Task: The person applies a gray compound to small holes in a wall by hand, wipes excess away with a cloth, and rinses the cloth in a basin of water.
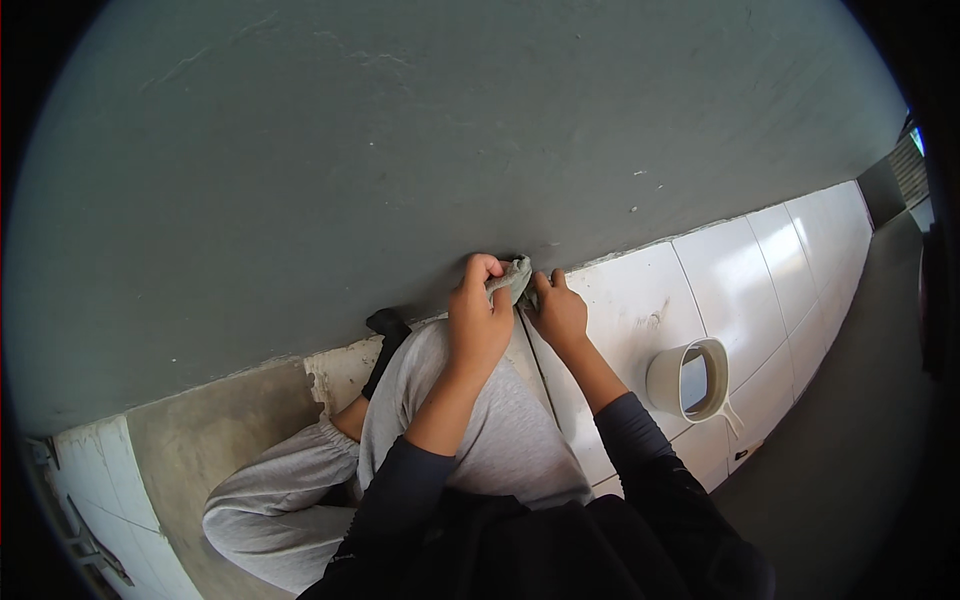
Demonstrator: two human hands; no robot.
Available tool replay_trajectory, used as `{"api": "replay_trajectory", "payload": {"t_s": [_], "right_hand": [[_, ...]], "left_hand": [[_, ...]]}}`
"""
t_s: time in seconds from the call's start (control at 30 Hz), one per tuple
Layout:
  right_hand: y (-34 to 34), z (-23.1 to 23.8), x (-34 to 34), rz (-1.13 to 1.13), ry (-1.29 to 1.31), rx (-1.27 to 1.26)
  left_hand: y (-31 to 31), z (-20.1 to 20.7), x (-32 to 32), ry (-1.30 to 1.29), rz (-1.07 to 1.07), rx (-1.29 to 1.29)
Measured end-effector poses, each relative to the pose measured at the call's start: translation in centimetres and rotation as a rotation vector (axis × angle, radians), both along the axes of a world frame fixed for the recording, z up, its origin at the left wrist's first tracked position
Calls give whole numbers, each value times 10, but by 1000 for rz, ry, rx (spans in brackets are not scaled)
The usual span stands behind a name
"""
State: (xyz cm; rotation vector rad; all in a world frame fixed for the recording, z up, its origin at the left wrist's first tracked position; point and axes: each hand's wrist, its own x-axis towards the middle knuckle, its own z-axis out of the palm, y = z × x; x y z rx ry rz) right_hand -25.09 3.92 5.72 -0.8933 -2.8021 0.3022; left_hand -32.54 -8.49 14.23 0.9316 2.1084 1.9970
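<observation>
A greyish-green cloth is bunched between my two hands, close to the foot of the grey wall. My left hand is closed on its left side, with the fingers curled at the top. On the other side my right hand has its fingers bent around the lower right edge of the same cloth. Part of the cloth is hidden behind the fingers. Below the hands lie white floor tiles, with a dark joint running between two of them.
A cream dipper with dark liquid inside stands on the tiles to the right, its handle toward me. My bent leg in grey trousers is under my left arm. A bare cement patch interrupts the tiles at left. Another grey wall rises at right.
</observation>
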Motion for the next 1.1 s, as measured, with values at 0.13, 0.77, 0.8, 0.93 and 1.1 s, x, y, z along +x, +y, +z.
{"api": "replay_trajectory", "payload": {"t_s": [0.13, 0.77, 0.8, 0.93, 1.1], "right_hand": [[35, 6, 18, -182, -13, 24], [-2, 1, 1, -14, 7, -8], [11, 3, 9, -46, -8, 20], [27, 3, 10, -177, -1, 39], [-9, -5, -7, -51, 10, 12]], "left_hand": [[2, -1, 0, 18, 6, 7], [1, -2, 2, -44, -40, -50], [1, 0, 1, -39, -36, -49], [5, -1, 2, -16, -6, -17], [6, -2, 4, -66, -31, -15]]}}
